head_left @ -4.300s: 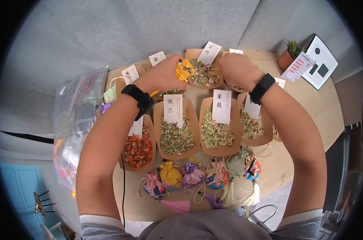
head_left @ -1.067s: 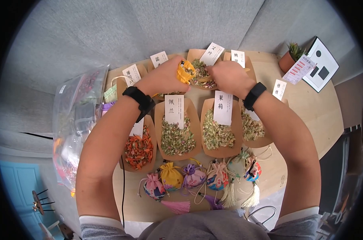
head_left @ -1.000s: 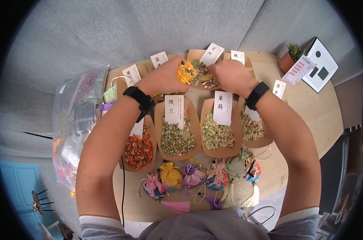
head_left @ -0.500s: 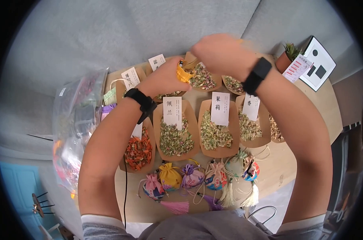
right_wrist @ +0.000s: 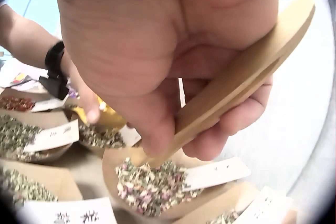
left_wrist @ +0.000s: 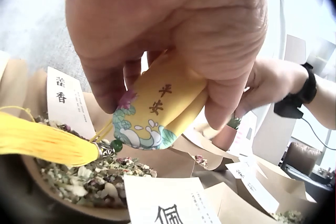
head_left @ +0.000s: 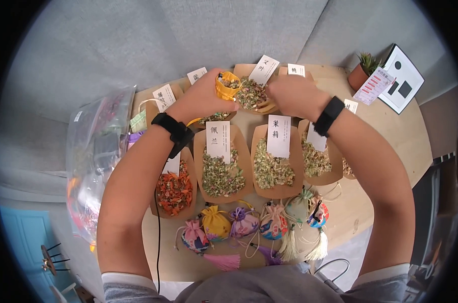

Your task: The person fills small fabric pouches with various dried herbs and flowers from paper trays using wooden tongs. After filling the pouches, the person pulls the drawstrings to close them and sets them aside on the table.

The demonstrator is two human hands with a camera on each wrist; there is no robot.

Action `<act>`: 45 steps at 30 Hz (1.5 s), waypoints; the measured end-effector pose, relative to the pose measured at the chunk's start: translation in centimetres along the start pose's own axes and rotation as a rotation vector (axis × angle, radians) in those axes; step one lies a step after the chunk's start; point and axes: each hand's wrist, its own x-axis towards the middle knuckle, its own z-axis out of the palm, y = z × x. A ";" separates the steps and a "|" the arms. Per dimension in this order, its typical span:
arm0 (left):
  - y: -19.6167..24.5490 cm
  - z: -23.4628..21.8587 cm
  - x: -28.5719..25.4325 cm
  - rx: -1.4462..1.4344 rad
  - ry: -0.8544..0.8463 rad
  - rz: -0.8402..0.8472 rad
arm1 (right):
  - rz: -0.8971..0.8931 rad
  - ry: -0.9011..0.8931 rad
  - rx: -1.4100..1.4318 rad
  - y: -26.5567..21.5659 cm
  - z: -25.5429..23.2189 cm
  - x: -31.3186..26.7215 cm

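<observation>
Over the pale wooden worktop (head_left: 411,131), my left hand (head_left: 201,98) grips a yellow cloth pouch (head_left: 229,87) mouth-up, likely against spills. My right hand (head_left: 299,95) pinches a flat wooden scoop (right_wrist: 231,90), angled down to reach dried herbs (right_wrist: 149,187).

The left hand (left_wrist: 178,29) hides part of the yellow pouch (left_wrist: 157,106).

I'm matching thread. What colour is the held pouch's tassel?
The tassel is bright yellow, clearest in the left wrist view.
</observation>
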 end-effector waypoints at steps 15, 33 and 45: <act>0.7 0.1 -0.2 0.014 -0.014 -0.026 | 0.182 -0.085 0.092 1.3 2.2 1.2; 0.4 0.2 0.0 0.043 -0.031 -0.009 | 0.137 -0.014 -0.004 -1.0 2.7 1.0; 0.8 0.4 0.1 0.110 -0.028 -0.017 | 0.109 0.128 -0.004 0.5 -6.1 1.1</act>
